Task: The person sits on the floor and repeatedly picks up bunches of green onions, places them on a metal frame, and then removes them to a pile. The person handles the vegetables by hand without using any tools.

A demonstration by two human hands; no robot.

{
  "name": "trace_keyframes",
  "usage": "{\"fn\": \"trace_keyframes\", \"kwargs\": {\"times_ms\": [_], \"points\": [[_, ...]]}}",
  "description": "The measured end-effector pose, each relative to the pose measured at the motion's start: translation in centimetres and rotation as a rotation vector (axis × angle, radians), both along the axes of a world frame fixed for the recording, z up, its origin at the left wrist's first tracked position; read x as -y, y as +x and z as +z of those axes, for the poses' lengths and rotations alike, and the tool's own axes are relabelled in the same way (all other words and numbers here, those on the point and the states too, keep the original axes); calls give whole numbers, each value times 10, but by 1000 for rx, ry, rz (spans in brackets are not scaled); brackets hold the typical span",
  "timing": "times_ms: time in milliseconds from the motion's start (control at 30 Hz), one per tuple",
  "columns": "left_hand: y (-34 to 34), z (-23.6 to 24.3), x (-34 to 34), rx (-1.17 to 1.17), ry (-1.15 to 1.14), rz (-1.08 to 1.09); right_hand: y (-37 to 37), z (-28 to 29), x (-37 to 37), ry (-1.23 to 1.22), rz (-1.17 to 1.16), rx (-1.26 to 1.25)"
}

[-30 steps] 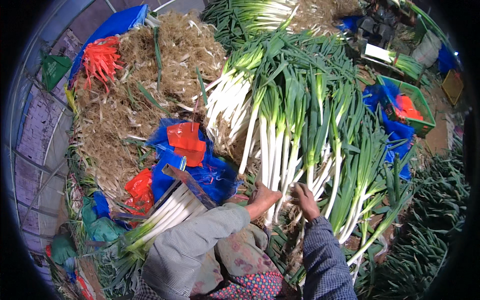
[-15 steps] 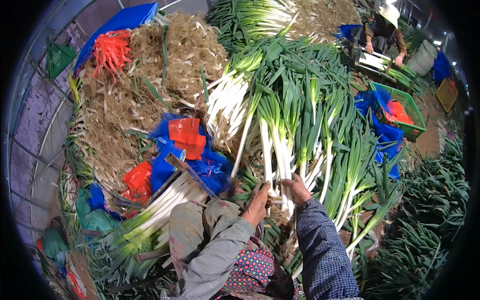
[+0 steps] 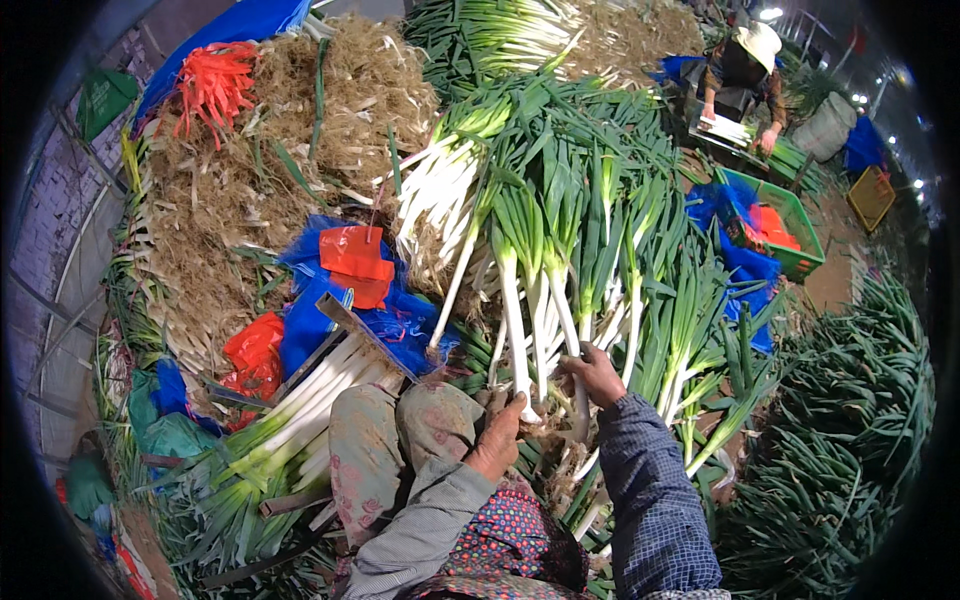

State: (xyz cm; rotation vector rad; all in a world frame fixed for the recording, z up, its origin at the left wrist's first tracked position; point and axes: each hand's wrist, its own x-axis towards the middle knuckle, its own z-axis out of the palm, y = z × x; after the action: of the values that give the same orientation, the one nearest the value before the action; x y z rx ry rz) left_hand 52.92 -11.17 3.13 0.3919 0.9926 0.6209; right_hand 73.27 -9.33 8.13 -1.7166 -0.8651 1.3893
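My left hand (image 3: 497, 438) is closed round the root end of a long white-stemmed leek (image 3: 514, 325), low in the middle of the view. My right hand (image 3: 594, 375), slightly higher and to the right, grips the lower stem of another leek (image 3: 562, 305). Both stalks lean on a large heap of green-topped leeks (image 3: 620, 145). Just left of my knees, a metal-framed rack (image 3: 347, 320) holds trimmed leeks (image 3: 305, 395) lying at a slant, beside blue netting (image 3: 405, 335) and red plastic bags (image 3: 355, 262).
A root-covered pile (image 3: 205, 255) fills the upper left. At upper right a co-worker (image 3: 755, 55) in a pale hat handles leeks at another rack, near a green crate (image 3: 795, 250) and a yellow crate (image 3: 870, 198). More dark leek tops (image 3: 830, 450) lie at right.
My left hand has drawn down and left with its leek, separating it from the stalk in my right hand. The view has shifted, showing more of the co-worker and my knees.
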Motion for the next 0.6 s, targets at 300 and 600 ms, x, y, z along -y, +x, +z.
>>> {"fn": "trace_keyframes", "kwargs": {"times_ms": [300, 600], "points": [[-23, 10, 34, -368, 825, -413, -44, 85, 43, -79, -210, -521], [5, -4, 72, 102, 115, -56, -34, 43, 60, -80, 356, 627]]}}
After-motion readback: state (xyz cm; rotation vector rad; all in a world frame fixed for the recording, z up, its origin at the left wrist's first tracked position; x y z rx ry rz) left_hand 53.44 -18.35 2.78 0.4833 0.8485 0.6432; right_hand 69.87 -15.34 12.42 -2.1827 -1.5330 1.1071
